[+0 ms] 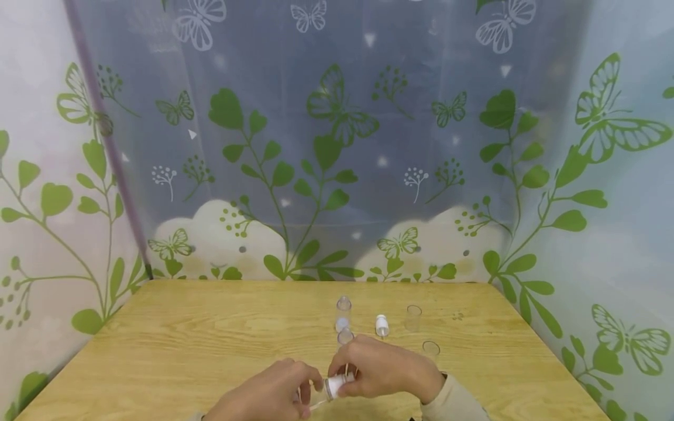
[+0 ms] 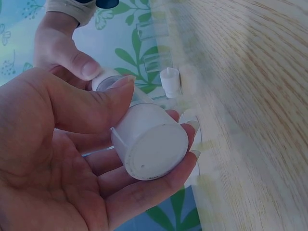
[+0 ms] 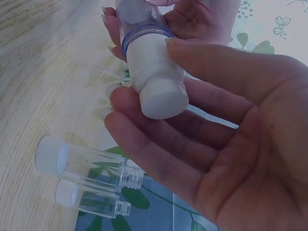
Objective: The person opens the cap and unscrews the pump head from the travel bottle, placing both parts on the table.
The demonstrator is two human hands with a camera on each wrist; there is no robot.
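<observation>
My left hand point(image 1: 274, 389) grips a clear bottle with a white base point(image 2: 149, 139), the base facing the left wrist camera. At the bottle's other end, my right hand point(image 1: 384, 368) holds the white pump top point(image 3: 156, 72) between thumb and fingers. The pump top meets the bottle's clear rim; whether it is seated on the neck is hidden. Beyond the right hand stand a larger clear bottle point(image 3: 86, 163) and a smaller clear bottle point(image 3: 91, 198), both with white bases and bare threaded necks.
On the wooden table point(image 1: 210, 327), a loose white pump top point(image 1: 381, 325) stands right of the bottles. Two clear caps, a farther cap point(image 1: 414, 318) and a nearer cap point(image 1: 430, 349), are farther right. A patterned curtain point(image 1: 337, 175) closes off the back and sides.
</observation>
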